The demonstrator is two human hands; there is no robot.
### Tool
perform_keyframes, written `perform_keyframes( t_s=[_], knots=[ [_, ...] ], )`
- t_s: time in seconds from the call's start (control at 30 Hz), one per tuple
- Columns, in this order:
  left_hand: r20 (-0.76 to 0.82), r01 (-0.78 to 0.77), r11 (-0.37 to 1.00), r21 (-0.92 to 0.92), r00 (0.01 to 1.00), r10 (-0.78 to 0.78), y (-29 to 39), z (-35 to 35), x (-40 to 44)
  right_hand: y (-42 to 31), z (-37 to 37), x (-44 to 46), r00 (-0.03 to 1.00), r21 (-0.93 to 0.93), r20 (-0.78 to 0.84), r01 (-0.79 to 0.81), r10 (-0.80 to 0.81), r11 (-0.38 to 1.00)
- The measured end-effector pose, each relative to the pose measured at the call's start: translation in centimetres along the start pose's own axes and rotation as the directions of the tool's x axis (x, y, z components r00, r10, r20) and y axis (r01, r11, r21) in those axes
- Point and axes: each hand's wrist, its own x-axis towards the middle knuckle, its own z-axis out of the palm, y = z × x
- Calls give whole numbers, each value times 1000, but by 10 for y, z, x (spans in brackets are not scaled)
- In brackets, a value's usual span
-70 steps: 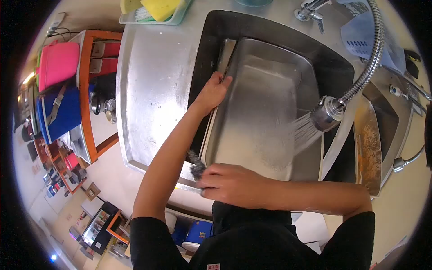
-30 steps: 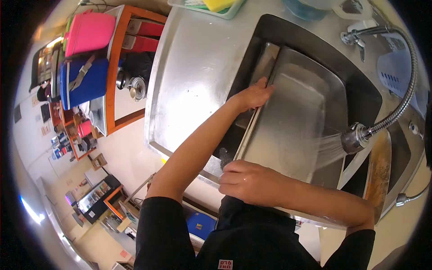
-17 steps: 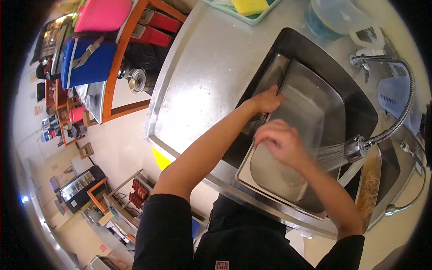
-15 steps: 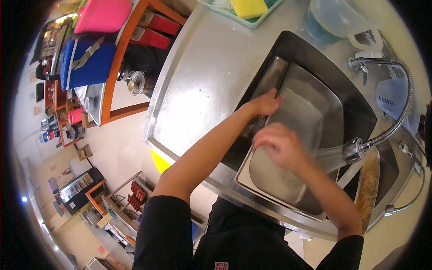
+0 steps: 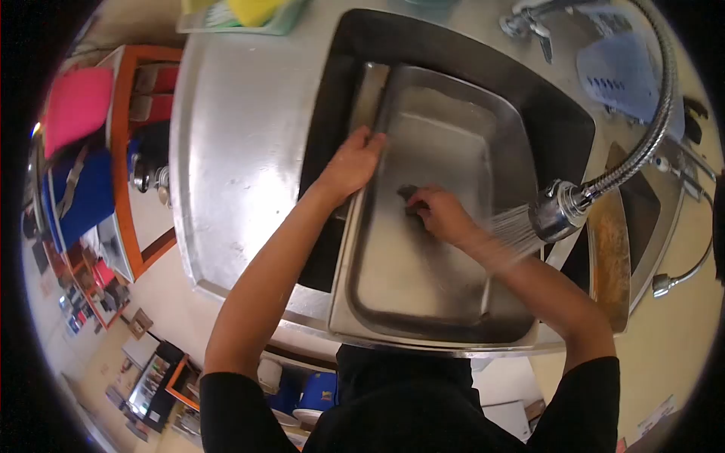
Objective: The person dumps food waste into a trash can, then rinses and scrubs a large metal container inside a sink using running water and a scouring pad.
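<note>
A large rectangular metal pan lies tilted in the dark sink, its near rim on the sink's front edge. My left hand is closed round the pan's left rim. Over the middle of the pan, my right hand pinches a small dark scrubber against the inside surface. The spray head hangs at the right and sends water over my right forearm and into the pan.
A metal drainboard adjoins the sink on the left, with a tray of sponges behind it. A blue basket stands at the back right. Right of the sink is a brown-stained metal pan.
My right hand has moved further over the pan, and the dark scrubber now shows in its fingers. My left hand stays on the left rim. The camera view has turned.
</note>
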Motion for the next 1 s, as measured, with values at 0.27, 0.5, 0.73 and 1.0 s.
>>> perform_keyframes(
  t_s=[0.27, 0.5, 0.73, 1.0],
  knots=[
    [-90, -19, 1000, 9, 996, 20, 1, 0, 1, -76, 43, -18, 971, 380, 180, 80, -159, 921],
    [-98, 3, 1000, 1, 995, -3, 8, 2, -1, -110, 31, -59, 811, 591, 495, -53, -311, 805],
    [-114, 30, 996, -88, 993, -40, 15, 3, -5, -74, -56, -95, 651, 750, 610, -291, -451, 594],
    [-118, -17, 1000, -21, 993, 14, 9, 4, 0, -110, -21, -75, 796, 926, 265, -53, -544, 373]
  ],
)
